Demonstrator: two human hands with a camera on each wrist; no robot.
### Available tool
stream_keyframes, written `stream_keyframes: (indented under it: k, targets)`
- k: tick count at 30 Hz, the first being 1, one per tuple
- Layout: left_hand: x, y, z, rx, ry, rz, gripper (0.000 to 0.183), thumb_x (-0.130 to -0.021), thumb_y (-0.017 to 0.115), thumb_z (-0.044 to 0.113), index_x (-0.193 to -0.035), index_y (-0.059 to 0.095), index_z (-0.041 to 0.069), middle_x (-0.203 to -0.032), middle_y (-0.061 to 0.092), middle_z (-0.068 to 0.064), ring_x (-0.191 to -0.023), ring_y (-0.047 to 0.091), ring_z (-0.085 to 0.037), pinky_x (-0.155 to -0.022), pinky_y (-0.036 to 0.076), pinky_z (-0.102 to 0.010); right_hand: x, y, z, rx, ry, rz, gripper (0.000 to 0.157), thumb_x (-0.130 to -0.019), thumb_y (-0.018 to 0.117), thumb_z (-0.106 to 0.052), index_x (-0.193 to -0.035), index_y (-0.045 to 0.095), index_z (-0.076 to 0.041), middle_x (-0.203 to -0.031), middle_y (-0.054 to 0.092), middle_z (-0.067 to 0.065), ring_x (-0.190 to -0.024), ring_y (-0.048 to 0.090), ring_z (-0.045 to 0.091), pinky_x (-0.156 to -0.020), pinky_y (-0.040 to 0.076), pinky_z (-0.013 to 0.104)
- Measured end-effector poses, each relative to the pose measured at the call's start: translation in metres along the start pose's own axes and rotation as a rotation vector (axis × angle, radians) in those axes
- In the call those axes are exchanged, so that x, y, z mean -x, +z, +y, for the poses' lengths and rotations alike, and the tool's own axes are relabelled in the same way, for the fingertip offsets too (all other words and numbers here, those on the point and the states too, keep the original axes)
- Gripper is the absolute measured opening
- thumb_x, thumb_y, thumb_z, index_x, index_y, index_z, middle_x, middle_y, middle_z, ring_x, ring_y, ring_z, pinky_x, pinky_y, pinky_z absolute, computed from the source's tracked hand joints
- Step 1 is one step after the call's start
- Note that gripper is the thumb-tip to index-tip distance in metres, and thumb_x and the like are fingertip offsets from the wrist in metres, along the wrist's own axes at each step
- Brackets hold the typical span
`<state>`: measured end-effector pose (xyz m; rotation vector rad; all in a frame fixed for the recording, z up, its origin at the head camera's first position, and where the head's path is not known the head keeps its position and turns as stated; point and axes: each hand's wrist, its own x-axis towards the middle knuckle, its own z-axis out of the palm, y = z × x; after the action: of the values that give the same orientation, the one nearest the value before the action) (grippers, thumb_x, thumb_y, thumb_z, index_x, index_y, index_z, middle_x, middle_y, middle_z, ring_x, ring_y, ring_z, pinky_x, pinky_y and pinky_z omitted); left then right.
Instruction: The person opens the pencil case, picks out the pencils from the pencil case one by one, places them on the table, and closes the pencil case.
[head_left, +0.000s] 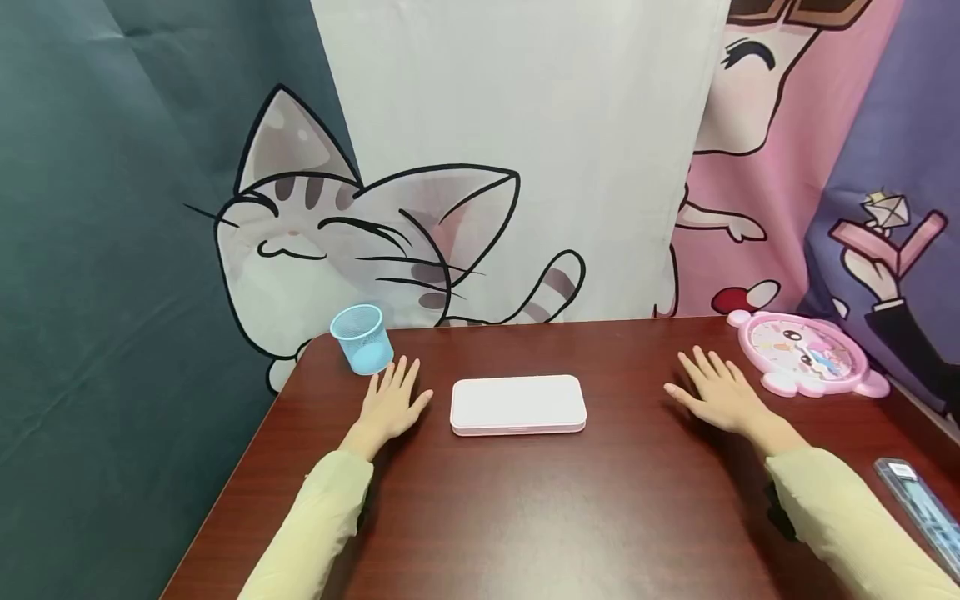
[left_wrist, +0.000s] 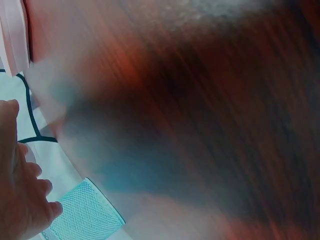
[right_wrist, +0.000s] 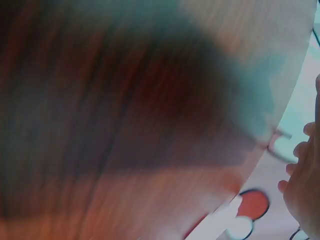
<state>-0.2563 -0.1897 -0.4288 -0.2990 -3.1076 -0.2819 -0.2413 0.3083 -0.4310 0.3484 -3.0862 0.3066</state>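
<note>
Nearest on the bench (head_left: 525,517), well to the right of the white case (head_left: 519,404) and on its near side, lies a slim pack (head_left: 918,508); the right forearm does best to keep clear of it. The left hand (head_left: 388,408) is just left of the case, the right hand (head_left: 722,397) well to its right. Both have fingers spread and straight, released, grasping nothing; whether they touch the wood I cannot tell. The case lies flat between them; its smooth top suggests holding it by both ends rather than pressing from above. Beyond the case to the left, the blue cup (head_left: 363,337) stands by the left fingertips, contact unclear; it looks light, so avoid brushing it. Far right of the case lies a pink animal-shaped plaque (head_left: 806,354).
</note>
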Motion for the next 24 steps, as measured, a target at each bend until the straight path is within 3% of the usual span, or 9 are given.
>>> stream_keyframes:
  k: [4, 8, 14, 20, 24]
  targets:
    - [0.0, 0.001, 0.004, 0.039, 0.029, -0.003, 0.064, -0.095, 0.04, 0.042, -0.145, 0.022, 0.008, -0.151, 0.02, -0.019, -0.138, 0.018, -0.038, -0.111, 0.013, -0.055, -0.012, 0.002, -0.025, 0.014, -0.052, 0.01, 0.076, -0.091, 0.039, -0.054, -0.142, 0.028, 0.001, -0.145, 0.021, 0.031, -0.132, 0.019, 0.05, -0.106, 0.013, 0.061]
    - [0.0, 0.004, 0.009, 0.063, 0.06, -0.048, 0.062, -0.096, 0.039, 0.04, -0.146, 0.019, 0.009, -0.151, 0.018, -0.018, -0.139, 0.018, -0.038, -0.11, 0.014, -0.055, -0.024, 0.01, -0.058, -0.003, -0.132, 0.02, 0.071, -0.092, 0.04, -0.051, -0.142, 0.028, -0.002, -0.146, 0.024, 0.027, -0.133, 0.022, 0.047, -0.106, 0.018, 0.059]
    - [-0.004, 0.006, 0.021, 0.162, 0.156, -0.093, 0.067, -0.095, 0.039, 0.042, -0.148, 0.013, 0.01, -0.152, 0.013, -0.019, -0.139, 0.015, -0.039, -0.11, 0.016, -0.056, -0.035, 0.023, -0.112, -0.03, -0.299, -0.008, 0.065, -0.093, 0.043, -0.046, -0.142, 0.031, -0.004, -0.146, 0.03, 0.021, -0.134, 0.028, 0.042, -0.106, 0.025, 0.056]
    - [-0.009, 0.003, 0.031, 0.379, 0.277, -0.259, 0.092, -0.082, 0.063, 0.043, -0.148, 0.008, 0.009, -0.154, 0.007, -0.015, -0.142, 0.011, -0.03, -0.112, 0.019, -0.049, -0.042, 0.029, -0.16, 0.017, -0.439, -0.108, 0.073, -0.088, 0.045, -0.056, -0.141, 0.034, -0.007, -0.147, 0.03, 0.019, -0.134, 0.029, 0.039, -0.106, 0.025, 0.054]
    - [-0.011, 0.002, 0.037, 0.392, 0.314, -0.325, 0.105, -0.072, 0.075, 0.037, -0.146, 0.009, 0.002, -0.15, 0.017, -0.017, -0.138, 0.022, -0.028, -0.111, 0.025, -0.044, -0.048, 0.036, -0.18, 0.095, -0.496, -0.08, 0.08, -0.085, 0.048, -0.058, -0.139, 0.034, -0.001, -0.144, 0.032, 0.025, -0.131, 0.033, 0.042, -0.106, 0.028, 0.053]
